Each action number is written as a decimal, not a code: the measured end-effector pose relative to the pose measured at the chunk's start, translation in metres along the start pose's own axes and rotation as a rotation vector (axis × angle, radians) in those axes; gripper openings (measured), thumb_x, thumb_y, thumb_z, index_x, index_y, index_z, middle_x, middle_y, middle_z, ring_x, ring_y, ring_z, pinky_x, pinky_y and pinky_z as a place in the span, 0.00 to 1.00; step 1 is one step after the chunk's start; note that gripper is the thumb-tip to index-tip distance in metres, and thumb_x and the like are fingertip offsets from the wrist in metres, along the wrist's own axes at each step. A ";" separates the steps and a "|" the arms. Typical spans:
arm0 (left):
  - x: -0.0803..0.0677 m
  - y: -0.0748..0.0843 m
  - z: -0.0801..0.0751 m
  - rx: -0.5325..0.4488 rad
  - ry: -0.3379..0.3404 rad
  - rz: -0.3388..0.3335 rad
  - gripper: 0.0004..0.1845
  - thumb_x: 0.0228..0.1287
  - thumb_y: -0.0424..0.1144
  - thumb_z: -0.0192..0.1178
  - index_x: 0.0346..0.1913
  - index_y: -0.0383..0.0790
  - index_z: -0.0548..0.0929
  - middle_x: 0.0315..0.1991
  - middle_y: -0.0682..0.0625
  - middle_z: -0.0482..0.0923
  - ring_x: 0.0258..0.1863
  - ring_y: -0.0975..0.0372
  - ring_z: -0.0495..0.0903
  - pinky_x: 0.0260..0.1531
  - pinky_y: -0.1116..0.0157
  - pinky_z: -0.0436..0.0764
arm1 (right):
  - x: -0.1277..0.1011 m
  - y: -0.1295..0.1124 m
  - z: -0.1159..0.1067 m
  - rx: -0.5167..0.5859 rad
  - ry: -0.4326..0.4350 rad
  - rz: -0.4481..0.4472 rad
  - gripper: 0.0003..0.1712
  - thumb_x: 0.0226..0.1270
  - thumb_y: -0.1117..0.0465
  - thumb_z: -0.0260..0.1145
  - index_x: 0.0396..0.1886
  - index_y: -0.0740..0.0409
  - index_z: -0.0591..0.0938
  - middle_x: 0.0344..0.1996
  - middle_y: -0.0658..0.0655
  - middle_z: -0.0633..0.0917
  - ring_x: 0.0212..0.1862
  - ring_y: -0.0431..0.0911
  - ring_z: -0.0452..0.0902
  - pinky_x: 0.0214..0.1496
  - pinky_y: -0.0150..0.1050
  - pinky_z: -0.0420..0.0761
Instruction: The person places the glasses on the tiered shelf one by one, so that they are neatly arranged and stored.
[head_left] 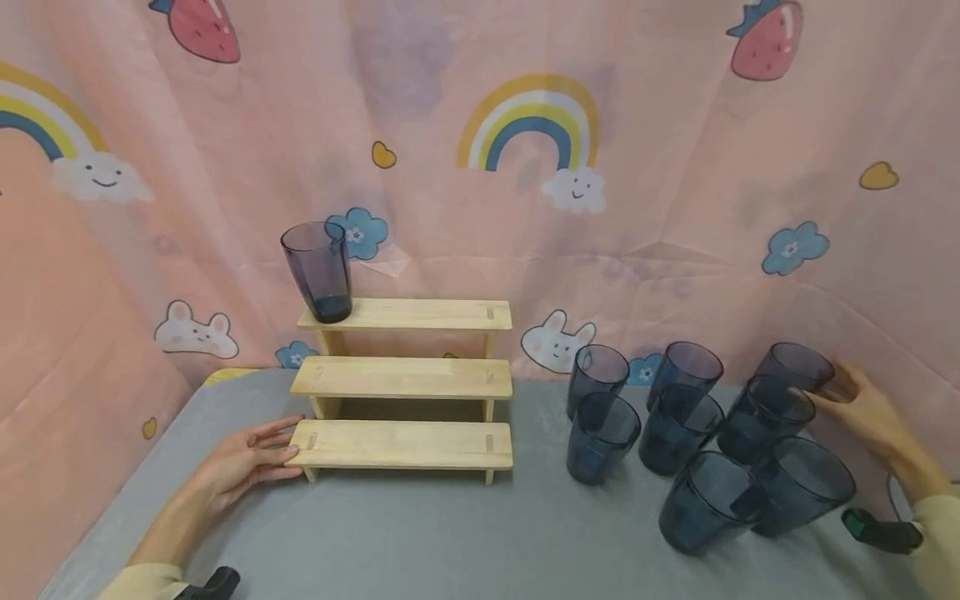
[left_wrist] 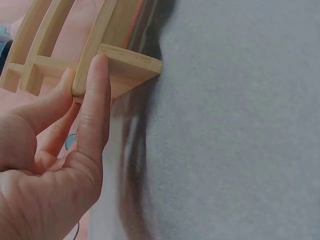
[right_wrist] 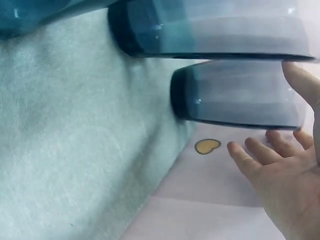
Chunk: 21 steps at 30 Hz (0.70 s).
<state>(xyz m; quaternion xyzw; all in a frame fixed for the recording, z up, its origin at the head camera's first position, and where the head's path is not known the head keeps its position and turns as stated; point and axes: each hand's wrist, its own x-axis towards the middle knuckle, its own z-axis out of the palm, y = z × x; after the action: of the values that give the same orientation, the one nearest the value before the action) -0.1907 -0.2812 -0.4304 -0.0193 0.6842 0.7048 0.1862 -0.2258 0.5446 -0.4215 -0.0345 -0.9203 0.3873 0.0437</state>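
At its lower left end, a three-tier wooden stand (head_left: 397, 443) is pinched by my left hand (head_left: 238, 462). The left wrist view has the thumb and forefinger on either side of the bottom step's edge (left_wrist: 90, 60). One dark tinted glass (head_left: 321, 275) stands upright on the left of the top tier. My right hand (head_left: 866, 412) reaches round the back right glass (head_left: 801, 365), its thumb near the rim. In the right wrist view, fingers lie loosely spread along that glass (right_wrist: 240, 95); firm contact cannot be told.
More dark tinted glasses stand upright in a cluster on the right, among them a front glass (head_left: 708, 504) and a left one (head_left: 600, 437). A grey cloth (head_left: 525, 533) covers the table. Behind it hangs a pink patterned curtain (head_left: 660, 125).
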 end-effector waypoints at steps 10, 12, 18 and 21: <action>0.002 -0.002 -0.002 0.034 -0.011 -0.006 0.41 0.69 0.29 0.59 0.76 0.28 0.46 0.71 0.21 0.42 0.49 0.56 0.81 0.51 0.54 0.83 | -0.001 -0.031 0.011 -0.010 0.025 -0.051 0.54 0.73 0.53 0.62 0.73 0.78 0.36 0.64 0.82 0.54 0.57 0.43 0.67 0.34 0.15 0.69; 0.002 -0.002 -0.002 0.029 -0.015 -0.006 0.41 0.69 0.29 0.59 0.76 0.28 0.45 0.71 0.22 0.42 0.49 0.56 0.81 0.51 0.54 0.82 | 0.000 -0.032 0.011 -0.013 0.038 -0.021 0.54 0.73 0.52 0.61 0.73 0.79 0.35 0.64 0.84 0.53 0.59 0.62 0.63 0.41 0.19 0.74; 0.002 -0.001 -0.003 0.029 -0.005 -0.009 0.42 0.68 0.30 0.60 0.76 0.27 0.46 0.70 0.22 0.45 0.49 0.56 0.81 0.51 0.53 0.82 | -0.004 -0.031 0.011 -0.021 0.100 -0.006 0.55 0.69 0.53 0.66 0.73 0.79 0.41 0.63 0.84 0.56 0.54 0.68 0.64 0.27 0.16 0.67; 0.002 -0.001 -0.003 0.030 -0.002 -0.014 0.42 0.68 0.30 0.61 0.76 0.27 0.47 0.70 0.22 0.45 0.49 0.56 0.81 0.51 0.53 0.82 | -0.007 -0.032 0.009 -0.028 0.115 -0.003 0.55 0.68 0.53 0.67 0.73 0.79 0.43 0.64 0.85 0.55 0.57 0.76 0.59 0.27 0.15 0.66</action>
<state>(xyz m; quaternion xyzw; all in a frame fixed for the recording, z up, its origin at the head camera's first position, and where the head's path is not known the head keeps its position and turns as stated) -0.1929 -0.2836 -0.4325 -0.0206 0.6945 0.6932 0.1920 -0.2204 0.5155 -0.4050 -0.0560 -0.9216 0.3717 0.0964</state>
